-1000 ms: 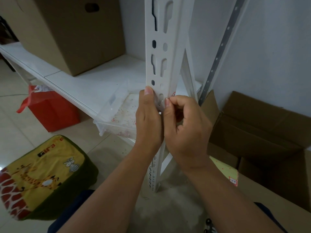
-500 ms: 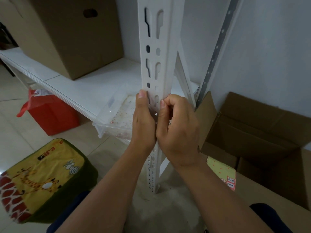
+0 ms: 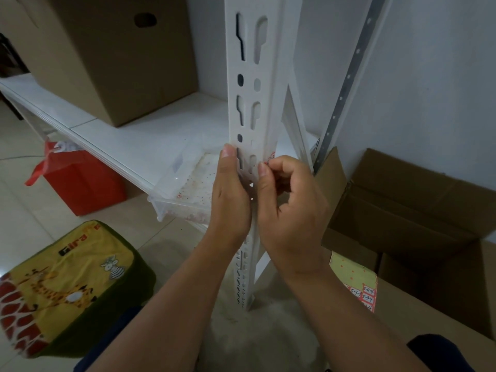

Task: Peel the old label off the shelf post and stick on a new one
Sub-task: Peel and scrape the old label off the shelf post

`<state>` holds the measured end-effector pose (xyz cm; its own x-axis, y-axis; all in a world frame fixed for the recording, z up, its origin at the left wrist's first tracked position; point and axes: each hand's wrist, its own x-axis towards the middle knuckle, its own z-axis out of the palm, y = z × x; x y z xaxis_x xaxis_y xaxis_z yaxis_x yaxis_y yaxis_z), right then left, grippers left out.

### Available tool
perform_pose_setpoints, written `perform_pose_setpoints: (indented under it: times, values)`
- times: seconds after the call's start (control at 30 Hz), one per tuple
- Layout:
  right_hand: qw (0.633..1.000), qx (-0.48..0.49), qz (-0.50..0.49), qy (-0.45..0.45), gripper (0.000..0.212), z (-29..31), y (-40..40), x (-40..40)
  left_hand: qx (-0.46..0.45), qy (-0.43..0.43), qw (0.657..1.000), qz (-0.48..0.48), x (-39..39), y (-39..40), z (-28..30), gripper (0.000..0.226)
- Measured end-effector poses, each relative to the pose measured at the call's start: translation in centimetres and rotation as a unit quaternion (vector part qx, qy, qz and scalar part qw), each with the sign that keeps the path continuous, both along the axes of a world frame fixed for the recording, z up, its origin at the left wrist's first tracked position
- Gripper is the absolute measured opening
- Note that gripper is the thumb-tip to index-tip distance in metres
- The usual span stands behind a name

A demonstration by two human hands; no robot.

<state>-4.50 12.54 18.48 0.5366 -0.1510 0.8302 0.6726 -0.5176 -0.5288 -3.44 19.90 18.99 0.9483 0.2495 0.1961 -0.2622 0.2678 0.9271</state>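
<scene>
A white slotted shelf post (image 3: 252, 76) rises through the middle of the view. My left hand (image 3: 232, 194) is wrapped around its left edge, thumb pressed flat on the front face. My right hand (image 3: 290, 208) is curled at the post's right edge, thumb and forefinger pinching a small red-and-white label (image 3: 269, 159) that peeks out from the post's side face. Most of the label is hidden by my fingers and the post's corner. A sheet of red-printed labels (image 3: 362, 291) on yellow dotted backing lies on a cardboard flap at the lower right.
A clear plastic tray (image 3: 171, 194) speckled with red scraps sits on the white shelf (image 3: 128, 146) beside the post. A big cardboard box (image 3: 107, 57) stands on the shelf. An open carton (image 3: 418, 210) is at the right, a red bag (image 3: 80, 183) and a giraffe-print cushion (image 3: 64, 288) on the floor.
The view has shifted slightly. My right thumb and forefinger have moved up along the post's right edge, and a bit of the red-and-white label now shows above them. The left hand keeps its grip.
</scene>
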Motion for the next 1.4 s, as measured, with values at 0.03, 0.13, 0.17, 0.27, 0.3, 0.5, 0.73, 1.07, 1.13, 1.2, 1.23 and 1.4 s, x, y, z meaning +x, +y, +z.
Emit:
perform_pose_setpoints:
  times: [0.03,0.13,0.17,0.27,0.3,0.5,0.73,1.07,1.13,1.2,1.23,1.4]
  values:
    - [1.000,-0.003,0.000,0.000,0.009,0.0,0.1,-0.1,-0.006,0.003,1.000,-0.001,0.0,0.0,0.0,0.053]
    - [1.000,-0.001,0.001,0.009,0.009,0.3,0.2,-0.2,-0.015,0.010,1.000,-0.003,0.0,0.0,0.2,0.052]
    - [1.000,0.000,0.001,0.012,0.009,0.3,0.2,-0.2,-0.011,0.010,1.000,-0.002,0.0,0.0,0.2,0.052]
    - [1.000,-0.004,0.005,0.026,0.006,0.5,0.2,-0.2,-0.006,0.012,1.000,-0.002,-0.1,0.0,0.4,0.050]
    - [0.999,-0.010,0.006,0.034,0.005,0.5,0.3,-0.1,-0.006,0.015,1.000,-0.002,-0.1,0.0,0.4,0.050]
    - [0.997,-0.036,0.049,0.052,0.008,0.3,0.0,0.4,0.022,0.019,1.000,0.009,-0.2,0.0,0.5,0.047]
    - [0.992,-0.009,0.108,0.062,0.010,-0.8,-0.7,0.2,0.052,0.022,0.998,0.010,-0.3,0.2,0.4,0.050]
    - [0.996,0.000,0.078,0.051,0.019,0.4,-1.1,-0.1,0.061,0.016,0.998,0.029,-0.1,0.2,0.1,0.049]
    - [0.997,-0.021,0.059,0.036,0.013,0.4,-1.2,0.1,0.064,0.015,0.998,0.027,-0.1,0.1,0.2,0.048]
    - [0.997,-0.056,0.044,0.018,0.008,0.5,-1.2,0.2,0.060,0.015,0.998,0.027,-0.1,0.1,0.2,0.048]
    - [0.997,-0.070,0.037,0.012,0.006,0.4,-1.2,0.2,0.058,0.016,0.998,0.029,0.0,0.1,0.1,0.048]
    - [0.995,-0.091,0.033,0.029,0.007,0.8,-0.7,0.0,0.057,0.015,0.998,0.028,0.1,0.2,0.0,0.051]
